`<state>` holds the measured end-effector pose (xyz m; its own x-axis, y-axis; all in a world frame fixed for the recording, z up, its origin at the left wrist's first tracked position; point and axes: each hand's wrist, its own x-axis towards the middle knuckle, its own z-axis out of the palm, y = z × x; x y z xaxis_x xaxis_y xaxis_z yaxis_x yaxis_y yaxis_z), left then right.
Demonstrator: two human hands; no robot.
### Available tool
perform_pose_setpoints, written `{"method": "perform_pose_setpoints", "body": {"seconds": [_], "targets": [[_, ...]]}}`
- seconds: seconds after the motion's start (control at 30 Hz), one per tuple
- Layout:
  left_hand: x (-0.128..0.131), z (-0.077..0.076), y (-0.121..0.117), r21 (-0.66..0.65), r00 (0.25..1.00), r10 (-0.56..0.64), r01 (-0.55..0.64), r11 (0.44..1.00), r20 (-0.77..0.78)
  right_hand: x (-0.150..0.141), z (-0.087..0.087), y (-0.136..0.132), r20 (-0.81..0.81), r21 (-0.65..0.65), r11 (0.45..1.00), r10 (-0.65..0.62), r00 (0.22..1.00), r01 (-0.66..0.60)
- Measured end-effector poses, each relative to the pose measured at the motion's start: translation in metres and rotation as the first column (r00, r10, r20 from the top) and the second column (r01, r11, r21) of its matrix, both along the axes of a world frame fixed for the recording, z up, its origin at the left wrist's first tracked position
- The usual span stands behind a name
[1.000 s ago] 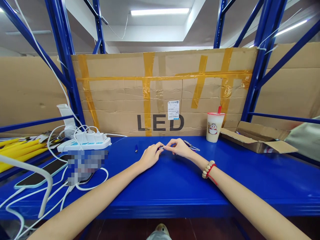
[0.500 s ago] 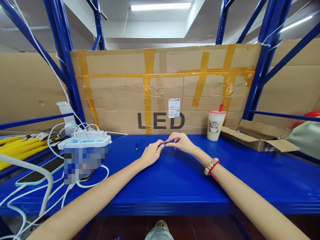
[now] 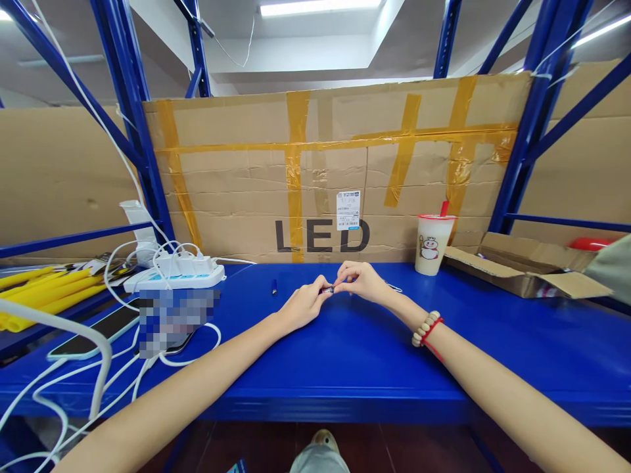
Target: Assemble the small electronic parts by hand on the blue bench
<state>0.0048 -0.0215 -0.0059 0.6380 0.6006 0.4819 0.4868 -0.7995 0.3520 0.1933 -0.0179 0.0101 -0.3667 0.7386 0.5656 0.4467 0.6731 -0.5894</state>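
My left hand (image 3: 302, 306) and my right hand (image 3: 362, 281) meet over the middle of the blue shelf (image 3: 345, 355). Both pinch one small dark and silvery cylindrical part (image 3: 327, 290) between their fingertips, just above the shelf. It is too small to name. A beaded bracelet with a red cord (image 3: 424, 328) sits on my right wrist. A small blue piece (image 3: 275, 287) lies on the shelf to the left of my left hand.
A white power strip (image 3: 175, 276) with chargers and white cables sits at the left, with a phone (image 3: 93, 332) and yellow tubes (image 3: 44, 295) nearby. A drink cup (image 3: 433, 243) and an open cardboard box (image 3: 527, 269) stand at the right. Taped cardboard marked LED (image 3: 323, 171) backs the shelf.
Both hands stay together on the small part; the fingers shifted slightly. The view has drifted a little, so everything sits a bit further right.
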Motion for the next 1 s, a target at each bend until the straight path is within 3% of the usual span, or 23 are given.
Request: {"method": "perform_pose_setpoints", "body": {"seconds": [0.17,0.43,0.67,1.0], "targets": [[0.0,-0.0009,0.0014,0.032,1.0,-0.013,0.014,0.999,-0.022,-0.0005,-0.0006,-0.0015,0.005,-0.008,1.0,-0.009,1.0,0.009],[0.0034,-0.0012,0.002,0.121,0.998,0.068,-0.066,0.99,-0.012,0.0017,-0.0028,0.002,0.027,0.023,0.998,-0.064,0.998,0.063],[0.0049,-0.0008,0.001,0.116,0.996,0.09,-0.09,0.989,0.004,-0.0002,-0.0017,0.0002,-0.016,-0.067,0.996,-0.065,0.998,0.064],[-0.0004,0.0006,0.0055,0.182,0.983,0.055,-0.023,0.983,-0.173,0.0021,-0.0042,0.0001,0.037,-0.156,0.987,-0.031,0.999,0.037]]}}
